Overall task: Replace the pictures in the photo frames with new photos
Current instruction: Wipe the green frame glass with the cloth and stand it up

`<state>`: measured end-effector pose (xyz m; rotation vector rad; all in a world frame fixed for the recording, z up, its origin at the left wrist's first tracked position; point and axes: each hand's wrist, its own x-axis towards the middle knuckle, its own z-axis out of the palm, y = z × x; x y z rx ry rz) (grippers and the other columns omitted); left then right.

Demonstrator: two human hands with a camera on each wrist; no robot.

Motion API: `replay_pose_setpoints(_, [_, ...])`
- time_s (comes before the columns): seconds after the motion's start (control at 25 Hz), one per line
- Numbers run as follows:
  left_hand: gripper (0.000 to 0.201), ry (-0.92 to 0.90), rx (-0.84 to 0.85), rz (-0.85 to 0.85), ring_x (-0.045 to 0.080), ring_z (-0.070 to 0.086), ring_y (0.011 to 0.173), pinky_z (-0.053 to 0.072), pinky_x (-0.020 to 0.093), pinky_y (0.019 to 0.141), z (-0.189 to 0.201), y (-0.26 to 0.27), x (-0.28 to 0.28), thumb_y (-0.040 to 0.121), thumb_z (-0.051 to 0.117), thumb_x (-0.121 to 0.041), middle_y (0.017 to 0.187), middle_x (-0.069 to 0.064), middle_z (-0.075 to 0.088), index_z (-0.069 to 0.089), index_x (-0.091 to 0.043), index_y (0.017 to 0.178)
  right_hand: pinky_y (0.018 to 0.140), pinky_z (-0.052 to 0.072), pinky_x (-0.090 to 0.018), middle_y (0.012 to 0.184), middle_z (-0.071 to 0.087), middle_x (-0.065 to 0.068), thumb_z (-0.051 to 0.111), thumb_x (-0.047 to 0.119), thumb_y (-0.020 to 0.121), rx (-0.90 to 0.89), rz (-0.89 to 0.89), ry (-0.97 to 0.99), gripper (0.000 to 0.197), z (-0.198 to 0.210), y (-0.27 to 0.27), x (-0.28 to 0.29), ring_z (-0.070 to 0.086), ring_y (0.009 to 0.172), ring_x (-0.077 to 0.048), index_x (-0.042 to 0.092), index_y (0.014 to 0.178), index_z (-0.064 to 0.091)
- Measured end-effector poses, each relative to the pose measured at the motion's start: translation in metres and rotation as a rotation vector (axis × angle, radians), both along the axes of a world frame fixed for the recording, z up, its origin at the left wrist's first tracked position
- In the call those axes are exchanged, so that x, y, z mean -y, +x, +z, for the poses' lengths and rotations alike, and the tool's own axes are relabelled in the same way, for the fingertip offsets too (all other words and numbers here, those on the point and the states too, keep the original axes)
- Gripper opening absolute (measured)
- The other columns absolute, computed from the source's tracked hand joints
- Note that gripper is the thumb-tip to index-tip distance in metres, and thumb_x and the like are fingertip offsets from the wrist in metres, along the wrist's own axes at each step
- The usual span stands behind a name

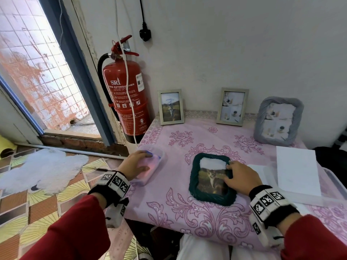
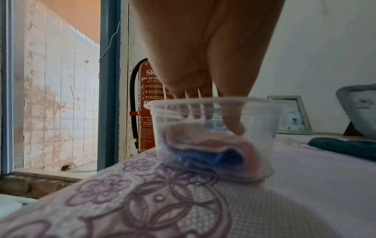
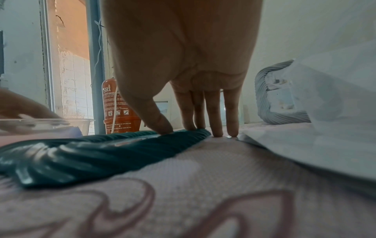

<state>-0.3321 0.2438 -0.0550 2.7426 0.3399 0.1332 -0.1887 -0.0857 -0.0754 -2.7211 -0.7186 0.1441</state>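
A dark teal frame [image 1: 195, 184] lies flat on the pink flowered tablecloth [image 1: 187, 212], holding a cat photo [image 1: 212, 180] with a white strip above it. My right hand [image 1: 230, 171] presses straight fingers on the frame's right edge; in the right wrist view the thumb and two fingers of this hand [image 3: 191, 128] rest on the teal frame [image 3: 81, 154] and two on the cloth. My left hand [image 1: 149, 160] reaches into a clear plastic container [image 1: 145, 181]. In the left wrist view its thumb [image 2: 234, 127] touches a pink and blue cloth [image 2: 203, 148].
Against the back wall stand two pale wooden frames [image 1: 170, 106] [image 1: 232, 106] and a grey padded frame [image 1: 278, 121]. A white sheet [image 1: 296, 169] lies on a clear lid at the right. A red fire extinguisher [image 1: 124, 94] hangs left of the table.
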Motion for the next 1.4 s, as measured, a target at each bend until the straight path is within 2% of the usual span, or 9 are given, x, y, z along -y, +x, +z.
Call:
replay_pose_setpoints(0.2, [0.055, 0.061, -0.242, 0.011, 0.022, 0.036, 0.136, 0.021, 0.025, 0.112, -0.007, 0.005, 0.008, 0.092, 0.052, -0.020, 0.151, 0.003, 0.035, 0.033, -0.024, 0.144, 0.088, 0.047, -0.031, 0.127, 0.056, -0.004, 0.059, 0.041, 0.083, 0.013, 0.013, -0.003, 0.042, 0.002, -0.001, 0.000, 0.058, 0.110, -0.022, 0.012, 0.113, 0.061])
replay_pose_setpoints(0.32, [0.053, 0.008, -0.235, 0.030, 0.022, 0.041, 0.132, 0.026, 0.025, 0.109, -0.006, 0.007, 0.011, 0.092, 0.053, -0.019, 0.146, 0.004, 0.042, 0.037, -0.021, 0.142, 0.086, 0.047, -0.031, 0.126, 0.056, -0.004, 0.060, 0.038, 0.082, 0.016, 0.019, 0.007, 0.039, 0.003, -0.002, 0.000, 0.059, 0.107, -0.022, 0.012, 0.110, 0.064])
replay_pose_setpoints(0.56, [0.030, -0.117, 0.232, 0.242, 0.023, 0.059, 0.104, 0.043, 0.029, 0.092, 0.014, 0.016, 0.026, 0.090, 0.055, -0.010, 0.117, 0.010, 0.064, 0.059, -0.010, 0.120, 0.089, 0.048, -0.032, 0.128, 0.054, -0.006, 0.060, 0.038, 0.083, -0.013, 0.030, 0.005, 0.042, 0.002, -0.003, 0.002, 0.057, 0.110, -0.024, 0.010, 0.113, 0.062])
replay_pose_setpoints(0.68, [0.026, -0.164, 0.399, 0.177, 0.021, 0.058, 0.094, 0.043, 0.025, 0.085, 0.033, 0.029, 0.047, 0.088, 0.056, -0.004, 0.107, 0.010, 0.062, 0.061, -0.006, 0.113, 0.088, 0.047, -0.033, 0.120, 0.056, -0.011, 0.063, 0.036, 0.083, -0.083, 0.041, 0.050, 0.040, 0.005, 0.001, 0.001, 0.057, 0.106, -0.026, 0.006, 0.108, 0.064])
replay_pose_setpoints(0.76, [0.024, -0.230, 0.443, 0.131, 0.021, 0.058, 0.091, 0.046, 0.029, 0.086, 0.039, 0.039, 0.066, 0.087, 0.055, -0.002, 0.103, 0.009, 0.062, 0.062, -0.004, 0.110, 0.097, 0.043, -0.035, 0.124, 0.051, -0.015, 0.063, 0.029, 0.084, -0.129, 0.008, 0.095, 0.045, 0.005, 0.003, 0.003, 0.051, 0.114, -0.029, 0.004, 0.121, 0.056])
replay_pose_setpoints(0.92, [0.025, -0.410, 0.227, 0.113, 0.018, 0.056, 0.086, 0.045, 0.027, 0.082, 0.025, 0.063, 0.103, 0.088, 0.059, -0.009, 0.099, 0.009, 0.062, 0.059, -0.005, 0.113, 0.100, 0.038, -0.034, 0.126, 0.048, -0.018, 0.061, 0.017, 0.086, -0.130, -0.112, 0.201, 0.043, 0.000, 0.001, 0.008, 0.045, 0.118, -0.031, 0.002, 0.124, 0.046])
replay_pose_setpoints(1.08, [0.040, -0.582, -0.099, 0.184, 0.031, 0.059, 0.098, 0.052, 0.036, 0.074, -0.003, 0.081, 0.128, 0.090, 0.059, -0.023, 0.117, 0.018, 0.058, 0.049, -0.006, 0.125, 0.099, 0.040, -0.037, 0.120, 0.050, -0.022, 0.065, 0.022, 0.085, -0.174, -0.145, 0.247, 0.049, -0.005, -0.004, 0.011, 0.048, 0.114, -0.032, -0.002, 0.124, 0.047])
replay_pose_setpoints(1.2, [0.047, -0.643, -0.097, 0.230, 0.036, 0.057, 0.110, 0.051, 0.047, 0.090, -0.016, 0.089, 0.138, 0.088, 0.063, -0.024, 0.122, 0.021, 0.057, 0.046, -0.004, 0.127, 0.099, 0.042, -0.033, 0.123, 0.050, -0.022, 0.071, 0.022, 0.081, -0.243, -0.179, 0.339, 0.061, -0.005, -0.003, 0.012, 0.049, 0.116, -0.032, -0.002, 0.130, 0.044])
replay_pose_setpoints(1.4, [0.048, -0.775, -0.080, 0.292, 0.030, 0.060, 0.102, 0.048, 0.042, 0.097, -0.017, 0.094, 0.136, 0.085, 0.067, -0.019, 0.110, 0.021, 0.062, 0.053, 0.009, 0.121, 0.083, 0.040, -0.022, 0.122, 0.055, -0.019, 0.078, 0.023, 0.073, -0.361, -0.256, 0.468, 0.075, -0.004, -0.001, 0.015, 0.056, 0.109, -0.026, 0.001, 0.134, 0.041])
